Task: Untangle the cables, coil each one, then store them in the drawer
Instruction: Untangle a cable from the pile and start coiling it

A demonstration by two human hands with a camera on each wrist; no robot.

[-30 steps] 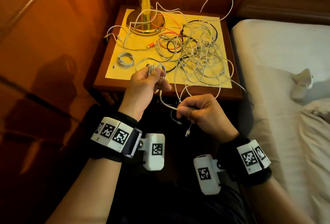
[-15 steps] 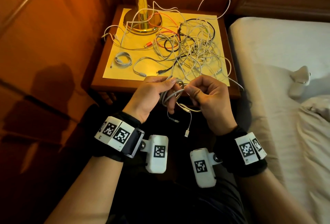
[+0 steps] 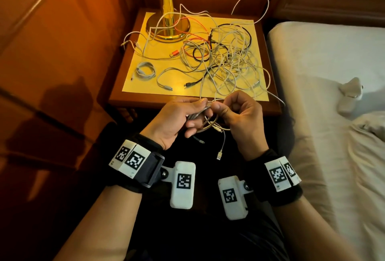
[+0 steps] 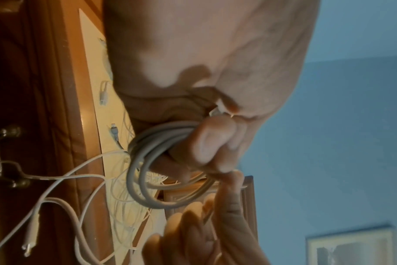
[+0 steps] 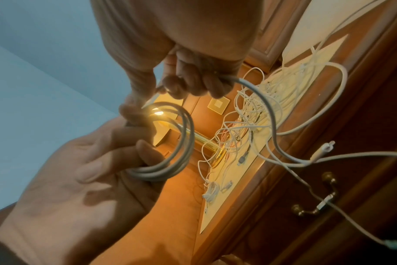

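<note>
Bed (image 3: 325, 86): white sheets, along the right side of the nightstand; a small pale object (image 3: 350, 94) lies on it, too unclear to name.
Nightstand (image 3: 116, 86): dark wood, set against wood panelling; its tabletop carries a yellow mat (image 3: 145, 56).
Drawer: front of the nightstand, with a brass pull handle (image 5: 315, 202); appears closed in the right wrist view.
Lamp (image 3: 168, 2): brass column on a round base, at the back left of the tabletop, with cables draped over the base.
Cable tangle (image 3: 229, 58): mostly white cables with a black one and a red one mixed in, spread over the right half of the mat; one white loop arches up toward the wall.
Red USB plug (image 3: 174, 53): lies on the mat just left of the tangle.
Coiled white cable (image 3: 144, 71): small finished coil, front left of the mat, apart from the tangle.
Grey cable coil (image 5: 170, 143): several round loops, held in the air in front of the nightstand edge, between both hands; its loose tail hangs below with a USB plug (image 3: 218, 155) at the end.
Left hand (image 3: 177, 119): grip closed around the coil, fingers through the loops and thumb on top.
Right hand (image 3: 239, 111): grip narrow, fingers curled around the same cable's free run, thumb touching the coil beside the left fingers.
</note>
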